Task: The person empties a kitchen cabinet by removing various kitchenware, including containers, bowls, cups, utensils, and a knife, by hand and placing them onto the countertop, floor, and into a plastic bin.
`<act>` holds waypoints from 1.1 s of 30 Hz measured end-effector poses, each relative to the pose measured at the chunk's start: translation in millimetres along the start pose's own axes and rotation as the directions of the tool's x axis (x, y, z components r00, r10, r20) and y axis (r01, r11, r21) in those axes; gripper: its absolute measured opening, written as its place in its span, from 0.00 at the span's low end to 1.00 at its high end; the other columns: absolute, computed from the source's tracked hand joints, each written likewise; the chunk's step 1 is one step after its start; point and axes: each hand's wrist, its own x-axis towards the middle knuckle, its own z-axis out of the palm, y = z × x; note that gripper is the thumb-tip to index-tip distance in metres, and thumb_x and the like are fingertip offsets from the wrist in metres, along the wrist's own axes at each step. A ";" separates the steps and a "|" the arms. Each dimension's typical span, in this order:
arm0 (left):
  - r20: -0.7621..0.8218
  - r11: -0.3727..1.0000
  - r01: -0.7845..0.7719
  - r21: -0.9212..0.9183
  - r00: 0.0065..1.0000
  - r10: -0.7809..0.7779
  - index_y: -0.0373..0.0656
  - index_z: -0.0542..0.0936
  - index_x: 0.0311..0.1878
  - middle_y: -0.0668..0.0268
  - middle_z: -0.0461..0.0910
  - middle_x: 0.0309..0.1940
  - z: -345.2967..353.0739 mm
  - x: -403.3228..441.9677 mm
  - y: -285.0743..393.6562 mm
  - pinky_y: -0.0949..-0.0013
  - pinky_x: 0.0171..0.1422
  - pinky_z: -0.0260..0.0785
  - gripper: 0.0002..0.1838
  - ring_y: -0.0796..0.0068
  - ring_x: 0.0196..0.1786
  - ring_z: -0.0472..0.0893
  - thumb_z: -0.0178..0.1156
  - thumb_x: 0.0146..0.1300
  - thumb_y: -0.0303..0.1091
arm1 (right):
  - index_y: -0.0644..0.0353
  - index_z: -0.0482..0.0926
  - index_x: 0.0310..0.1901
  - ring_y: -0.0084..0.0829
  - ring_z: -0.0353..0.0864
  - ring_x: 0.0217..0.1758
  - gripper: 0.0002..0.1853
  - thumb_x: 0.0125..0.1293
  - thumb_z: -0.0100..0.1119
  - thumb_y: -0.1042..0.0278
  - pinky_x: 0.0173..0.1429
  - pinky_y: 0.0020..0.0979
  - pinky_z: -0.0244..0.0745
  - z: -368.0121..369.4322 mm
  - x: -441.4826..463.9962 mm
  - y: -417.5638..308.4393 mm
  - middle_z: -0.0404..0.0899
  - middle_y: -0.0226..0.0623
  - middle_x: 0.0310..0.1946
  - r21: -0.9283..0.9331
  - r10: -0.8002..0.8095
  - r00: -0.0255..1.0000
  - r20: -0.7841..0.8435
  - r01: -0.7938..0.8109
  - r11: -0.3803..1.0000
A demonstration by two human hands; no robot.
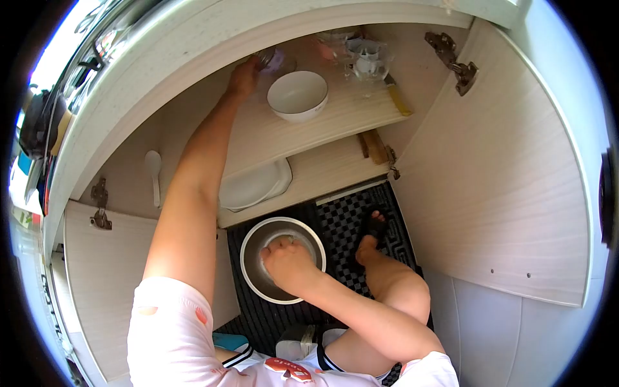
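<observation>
My left hand (244, 77) reaches up onto the upper cabinet shelf. Its fingers close at the side of a clear glass container (277, 61), partly hidden by the counter edge. Beside that container stands a white bowl (298, 95), upright. Down on the floor mat is a round metal basin (250, 274), and my right hand (291, 263) is inside it with the fingers curled. A small pale bit shows at those fingertips, too little to name.
Clear glassware (369, 59) stands at the shelf's back right. A white tray (261, 187) lies on the lower shelf; a white spoon (155, 174) hangs on the left wall. Open cabinet doors (503, 174) flank me. A black mat (338, 219) lies under the basin and my foot.
</observation>
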 end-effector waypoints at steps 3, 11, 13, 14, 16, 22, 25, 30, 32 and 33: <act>-0.012 0.999 0.027 -0.035 1.000 -0.027 0.44 0.74 0.44 0.57 0.80 0.36 -9.5 -10.8 -9.7 0.62 0.44 0.71 0.10 0.60 0.39 0.80 0.54 0.57 0.26 | 0.64 0.80 0.37 0.38 0.78 0.45 0.10 0.54 0.54 0.72 0.47 0.37 0.74 -4.0 5.5 -1.6 0.79 0.42 0.38 0.033 0.000 0.999 0.047 -0.001 0.999; 0.016 0.986 0.139 -0.096 0.990 -0.139 0.49 0.77 0.39 0.61 0.81 0.33 -52.8 -49.2 -34.4 0.64 0.43 0.72 0.08 0.63 0.36 0.80 0.57 0.56 0.26 | 0.67 0.77 0.44 0.43 0.75 0.53 0.14 0.55 0.52 0.75 0.56 0.42 0.72 -10.6 16.8 -0.8 0.76 0.47 0.46 0.098 0.010 0.989 0.146 -0.024 0.995; -0.006 0.980 0.177 -0.087 0.984 -0.178 0.49 0.77 0.39 0.62 0.80 0.31 -71.7 -63.9 -30.9 0.65 0.42 0.71 0.09 0.63 0.35 0.80 0.57 0.55 0.25 | 0.67 0.77 0.45 0.43 0.74 0.54 0.14 0.56 0.52 0.76 0.56 0.41 0.72 -11.5 19.1 0.1 0.76 0.47 0.48 0.089 0.003 0.989 0.149 -0.016 0.996; -0.017 0.977 0.199 -0.081 0.979 -0.201 0.49 0.77 0.39 0.62 0.80 0.30 -80.6 -73.7 -30.8 0.65 0.42 0.71 0.10 0.64 0.35 0.80 0.57 0.54 0.24 | 0.67 0.77 0.45 0.43 0.74 0.55 0.14 0.57 0.50 0.76 0.57 0.41 0.72 -13.2 20.7 1.3 0.76 0.48 0.49 0.096 0.001 0.989 0.148 -0.016 0.995; -0.023 0.973 0.207 -0.098 0.977 -0.210 0.48 0.76 0.38 0.62 0.80 0.29 -98.6 -96.6 -30.5 0.64 0.40 0.71 0.10 0.63 0.34 0.80 0.57 0.53 0.24 | 0.65 0.78 0.44 0.44 0.78 0.49 0.13 0.57 0.51 0.74 0.54 0.41 0.74 -4.5 24.9 4.6 0.78 0.48 0.45 0.072 -0.006 0.996 0.086 -0.001 0.997; -0.082 0.961 0.201 -0.187 0.972 -0.219 0.44 0.75 0.39 0.57 0.77 0.28 -166.3 -199.3 31.5 0.63 0.38 0.69 0.11 0.59 0.32 0.78 0.54 0.52 0.18 | 0.65 0.78 0.40 0.47 0.79 0.44 0.11 0.57 0.53 0.69 0.47 0.43 0.75 -17.3 27.5 6.3 0.79 0.49 0.39 0.107 -0.007 0.999 -0.034 0.011 0.994; -0.056 0.963 0.199 -0.183 0.976 -0.212 0.40 0.75 0.42 0.56 0.77 0.31 -192.1 -257.7 65.2 0.64 0.39 0.69 0.14 0.60 0.32 0.77 0.54 0.52 0.16 | 0.65 0.77 0.44 0.50 0.77 0.46 0.14 0.59 0.54 0.67 0.50 0.45 0.73 -34.1 22.5 6.1 0.78 0.50 0.41 0.175 0.102 0.992 -0.078 -0.087 0.981; 0.031 0.969 0.168 -0.183 0.986 -0.165 0.41 0.74 0.41 0.54 0.74 0.33 -235.0 -337.0 140.3 0.58 0.43 0.68 0.14 0.51 0.39 0.76 0.52 0.52 0.16 | 0.65 0.62 0.63 0.50 0.70 0.58 0.36 0.57 0.63 0.56 0.61 0.41 0.66 -53.0 4.4 2.6 0.70 0.56 0.55 0.426 0.169 0.925 -0.342 -0.008 0.905; 0.128 0.972 0.149 -0.181 0.984 -0.127 0.42 0.74 0.40 0.54 0.73 0.34 -254.2 -356.7 167.2 0.56 0.43 0.67 0.14 0.49 0.40 0.75 0.52 0.51 0.16 | 0.65 0.56 0.66 0.47 0.66 0.63 0.45 0.51 0.68 0.55 0.64 0.41 0.63 -63.8 -9.3 -21.0 0.64 0.56 0.61 0.576 0.117 0.948 -0.297 0.080 0.813; 0.187 0.976 0.134 -0.174 0.977 -0.101 0.42 0.73 0.40 0.54 0.72 0.34 -264.5 -363.4 178.4 0.55 0.43 0.67 0.14 0.49 0.40 0.75 0.52 0.50 0.16 | 0.65 0.53 0.68 0.46 0.63 0.66 0.49 0.49 0.71 0.55 0.66 0.40 0.61 -67.2 -17.2 -32.5 0.61 0.55 0.64 0.644 0.088 0.958 -0.274 0.115 0.756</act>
